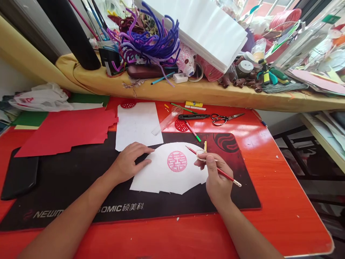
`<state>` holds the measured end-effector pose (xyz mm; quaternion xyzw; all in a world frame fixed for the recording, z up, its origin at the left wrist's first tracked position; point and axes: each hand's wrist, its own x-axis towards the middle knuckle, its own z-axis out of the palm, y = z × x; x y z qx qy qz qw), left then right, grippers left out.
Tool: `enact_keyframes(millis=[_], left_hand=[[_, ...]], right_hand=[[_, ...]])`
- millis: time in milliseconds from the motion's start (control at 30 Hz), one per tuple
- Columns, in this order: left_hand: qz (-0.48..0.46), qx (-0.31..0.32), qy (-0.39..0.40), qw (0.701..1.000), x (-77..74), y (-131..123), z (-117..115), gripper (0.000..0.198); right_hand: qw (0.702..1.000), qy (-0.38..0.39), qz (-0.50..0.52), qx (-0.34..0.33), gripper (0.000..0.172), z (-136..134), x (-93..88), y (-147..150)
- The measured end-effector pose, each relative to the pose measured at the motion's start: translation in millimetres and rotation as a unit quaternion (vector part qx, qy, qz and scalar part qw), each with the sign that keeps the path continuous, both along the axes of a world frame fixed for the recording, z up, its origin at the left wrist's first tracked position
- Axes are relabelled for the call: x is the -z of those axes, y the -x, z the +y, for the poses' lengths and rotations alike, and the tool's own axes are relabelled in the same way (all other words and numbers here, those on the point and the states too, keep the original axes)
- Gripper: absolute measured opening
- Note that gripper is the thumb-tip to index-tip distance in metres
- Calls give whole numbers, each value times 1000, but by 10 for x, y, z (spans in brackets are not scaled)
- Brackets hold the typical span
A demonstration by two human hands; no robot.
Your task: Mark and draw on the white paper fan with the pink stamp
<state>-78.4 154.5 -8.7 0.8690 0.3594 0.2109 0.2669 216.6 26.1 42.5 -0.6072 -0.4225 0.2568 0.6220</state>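
Observation:
On the black desk mat lies a fan-shaped piece of white paper with a round red double-happiness pattern near its upper middle. My left hand rests at the paper's left edge, thumb and fingers apart. Over the right part of the paper, my right hand is closed around a red pencil, its point facing up and left toward the pattern. A small white ring-like piece, a yellow stub and a thin needle show at the same fingers; whether they form one tool with the pencil, I cannot tell.
Scissors, a black utility knife, a clear ruler and a red paper cut-out lie beyond the mat. Another white sheet and red paper lie left. A crowded ledge borders the back.

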Motion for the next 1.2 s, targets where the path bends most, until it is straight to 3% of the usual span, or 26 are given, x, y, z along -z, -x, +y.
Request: enact_keyframes(millis=[233, 400, 500, 867, 1033, 1200], left_hand=[[5, 12, -27, 1000, 36, -12, -18, 31], [-5, 18, -38, 999, 35, -25, -25, 30], [-20, 13, -22, 999, 6, -23, -28, 27], [-48, -6, 10, 999, -92, -40, -40, 22], [-41, -8, 18, 999, -84, -25, -34, 23], [-57, -7, 15, 998, -54, -11, -27, 23]], right_hand=[[997, -39, -42, -52, 32, -204, 98, 295], [976, -73, -124, -163, 29, -305, 163, 436], [970, -80, -141, -179, 30, -277, 202, 442], [999, -18, 24, -23, 38, -164, 219, 280], [987, -29, 114, 112, 37, 51, -5, -66], [972, -77, 135, 175, 37, 192, -306, -414]])
